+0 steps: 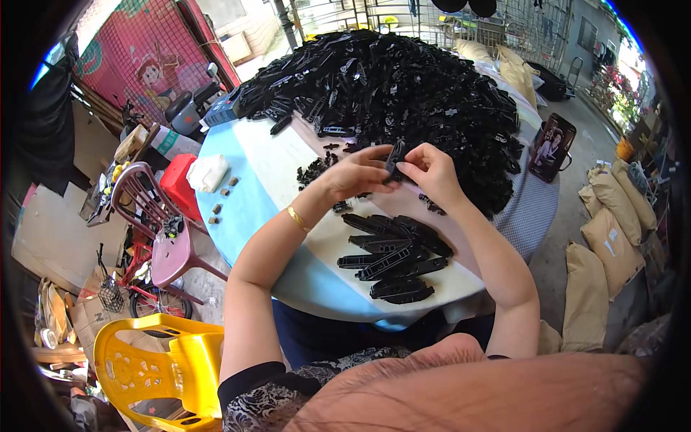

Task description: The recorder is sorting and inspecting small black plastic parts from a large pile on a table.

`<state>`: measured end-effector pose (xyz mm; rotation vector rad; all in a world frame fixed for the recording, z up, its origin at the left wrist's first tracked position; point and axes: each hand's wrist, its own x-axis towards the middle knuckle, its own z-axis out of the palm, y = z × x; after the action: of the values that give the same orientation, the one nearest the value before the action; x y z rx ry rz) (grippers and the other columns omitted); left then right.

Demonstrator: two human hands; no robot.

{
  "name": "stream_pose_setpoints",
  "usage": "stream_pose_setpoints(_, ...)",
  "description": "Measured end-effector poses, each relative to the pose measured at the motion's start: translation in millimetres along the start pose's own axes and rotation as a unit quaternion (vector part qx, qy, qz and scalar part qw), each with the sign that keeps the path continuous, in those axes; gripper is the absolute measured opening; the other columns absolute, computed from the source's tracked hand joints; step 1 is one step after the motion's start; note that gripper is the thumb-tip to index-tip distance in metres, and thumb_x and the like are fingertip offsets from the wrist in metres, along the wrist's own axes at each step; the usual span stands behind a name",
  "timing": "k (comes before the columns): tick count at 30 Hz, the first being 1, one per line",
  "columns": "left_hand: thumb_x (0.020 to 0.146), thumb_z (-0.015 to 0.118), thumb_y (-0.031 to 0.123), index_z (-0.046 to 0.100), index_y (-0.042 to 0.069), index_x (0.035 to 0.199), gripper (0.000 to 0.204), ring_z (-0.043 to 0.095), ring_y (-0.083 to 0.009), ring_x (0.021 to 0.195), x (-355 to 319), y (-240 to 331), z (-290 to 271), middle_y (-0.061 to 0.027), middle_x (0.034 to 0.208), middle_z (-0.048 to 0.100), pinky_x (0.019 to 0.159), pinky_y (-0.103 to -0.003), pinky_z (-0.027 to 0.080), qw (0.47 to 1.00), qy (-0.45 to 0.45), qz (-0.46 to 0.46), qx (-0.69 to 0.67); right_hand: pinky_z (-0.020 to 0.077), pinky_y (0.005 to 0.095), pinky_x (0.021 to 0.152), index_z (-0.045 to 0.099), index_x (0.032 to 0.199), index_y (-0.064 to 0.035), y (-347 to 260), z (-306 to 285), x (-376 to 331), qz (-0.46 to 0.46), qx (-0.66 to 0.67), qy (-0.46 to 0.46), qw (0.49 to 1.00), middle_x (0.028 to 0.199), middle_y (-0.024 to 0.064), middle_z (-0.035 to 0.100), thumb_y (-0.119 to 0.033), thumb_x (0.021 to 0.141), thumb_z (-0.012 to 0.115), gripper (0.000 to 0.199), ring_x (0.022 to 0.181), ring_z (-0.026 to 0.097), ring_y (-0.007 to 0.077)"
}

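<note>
Above the middle of the table, my left hand [358,173] grips a long black plastic part [394,155] that stands tilted between the fingers. My right hand [430,171] is closed at the part's right side, its thumb and forefinger pinched together against it; anything small in that pinch is hidden. Just beneath my hands lies a scatter of small black pieces [317,170]. Nearer to me is a little stack of long black plastic parts [396,253], several with pale outlines. Beyond my hands rises a large heap of similar black parts [389,86].
The round table has a striped cloth [237,216]. A phone [553,147] stands at its right edge; a white plastic bag [209,171] and several small brown blocks [217,209] lie left. A pink chair [173,252], yellow chair [194,360] and tan sacks [586,299] surround it.
</note>
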<state>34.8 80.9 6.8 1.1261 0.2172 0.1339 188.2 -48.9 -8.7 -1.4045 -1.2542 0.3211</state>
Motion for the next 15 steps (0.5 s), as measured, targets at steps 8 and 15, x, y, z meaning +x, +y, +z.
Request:
stream_pose_setpoints(8, 0.083, 0.063, 0.006, 0.060, 0.003, 0.099, 0.016, 0.062, -0.0144, 0.085, 1, -14, 1, -0.0036, 0.089, 0.062, 0.080, -0.026, 0.051, 0.993, 0.067, 0.068, 0.069, 0.0465, 0.0204, 0.053, 0.062, 0.079, 0.0001, -20, 5, -9, -0.058, -0.001, 0.062, 0.996, 0.068, 0.0042, 0.063, -0.004, 0.077, 0.069, 0.009, 0.059, 0.059, 0.0079)
stream_pose_setpoints(15, 0.084, 0.060, 0.000, 0.055, 0.004, 0.115, 0.032, 0.063, -0.0152, 0.086, 1, -21, -1, -0.0052, 0.098, 0.062, 0.082, -0.026, 0.053, 0.991, 0.076, 0.103, -0.028, 0.0475, 0.0248, 0.053, 0.062, 0.077, -0.0031, -24, 7, -8, -0.207, -0.133, 0.080, 0.966, 0.073, 0.0059, 0.061, 0.000, 0.071, 0.069, 0.010, 0.060, 0.060, 0.0162)
